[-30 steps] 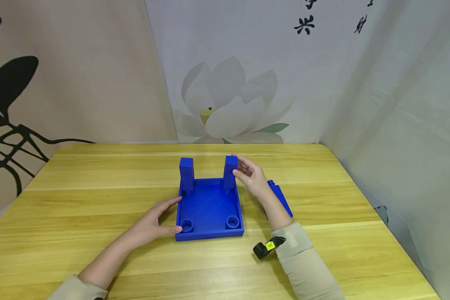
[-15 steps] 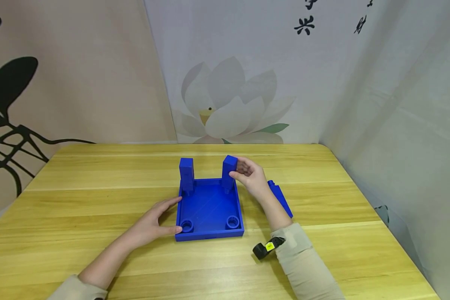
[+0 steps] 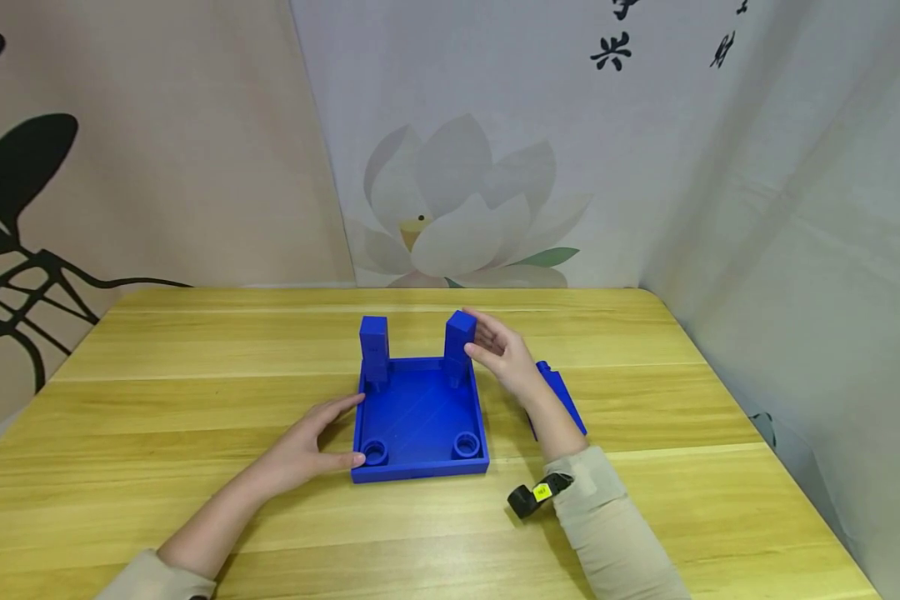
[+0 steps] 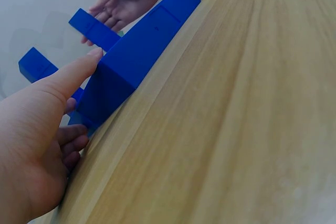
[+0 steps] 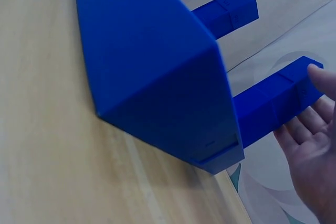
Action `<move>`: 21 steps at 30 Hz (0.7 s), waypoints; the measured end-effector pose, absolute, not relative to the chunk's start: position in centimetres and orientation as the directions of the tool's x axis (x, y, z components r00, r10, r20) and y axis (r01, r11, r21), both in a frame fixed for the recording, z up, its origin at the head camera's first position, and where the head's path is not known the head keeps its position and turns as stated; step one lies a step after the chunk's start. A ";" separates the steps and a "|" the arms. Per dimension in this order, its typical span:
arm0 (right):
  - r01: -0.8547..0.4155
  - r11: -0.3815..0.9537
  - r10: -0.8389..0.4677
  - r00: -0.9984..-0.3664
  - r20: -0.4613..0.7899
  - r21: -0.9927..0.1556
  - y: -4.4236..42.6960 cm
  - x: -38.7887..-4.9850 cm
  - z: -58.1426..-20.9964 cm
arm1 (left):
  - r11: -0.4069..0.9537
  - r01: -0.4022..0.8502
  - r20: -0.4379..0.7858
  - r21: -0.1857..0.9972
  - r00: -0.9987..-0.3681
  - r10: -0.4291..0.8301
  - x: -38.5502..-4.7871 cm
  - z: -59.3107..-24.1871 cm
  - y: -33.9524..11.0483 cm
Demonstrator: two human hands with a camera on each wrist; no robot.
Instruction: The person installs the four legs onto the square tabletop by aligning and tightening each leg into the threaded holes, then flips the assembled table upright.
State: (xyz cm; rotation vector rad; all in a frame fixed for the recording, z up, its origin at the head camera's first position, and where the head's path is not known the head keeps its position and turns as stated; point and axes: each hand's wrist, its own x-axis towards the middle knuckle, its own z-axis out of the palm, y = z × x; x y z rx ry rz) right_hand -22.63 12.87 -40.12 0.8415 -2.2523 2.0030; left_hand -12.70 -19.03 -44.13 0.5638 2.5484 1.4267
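Right now your left hand (image 3: 311, 446) is spread wide along the left wall of the blue tray (image 3: 420, 412), thumb at the near left corner and fingers farther back. It touches the tray from outside without wrapping round it. Your right hand (image 3: 504, 354) pinches the upper part of the right post (image 3: 458, 335), thumb on one side, fingers on the other.

The tray lies flat on the table (image 3: 232, 358), in front of you and between your hands. The right post stands upright in the far right corner, turned so that an edge faces you. Its partner, the left post (image 3: 375, 346), stands in the far left corner with a flat face towards you. A narrower neck shows under each post; you cannot tell from here how deep either one sits. In the two near corners, the left socket (image 3: 375, 452) and right socket (image 3: 466, 445) are round and hollow.

Just right of the tray, a loose piece (image 3: 565, 402), also blue, lies on the table, partly hidden by your right forearm. Your right cuff wears a black strap (image 3: 540, 493) with a yellow label. Beyond the table hangs a pale curtain (image 3: 525, 58) with a lotus print (image 3: 465, 200).
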 end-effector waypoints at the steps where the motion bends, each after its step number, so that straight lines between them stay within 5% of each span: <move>1: -0.389 0.037 -0.394 -0.852 0.344 -0.921 12.9 -22.5 -40.0 | 0.472 0.244 0.039 0.847 -0.915 0.402 -12.7 -44.1 -19.0; 21: -0.302 0.126 -0.309 -0.917 0.252 -0.945 12.2 -20.6 -37.5 | 0.472 0.260 0.054 0.842 -0.912 0.406 -12.7 -44.2 -19.1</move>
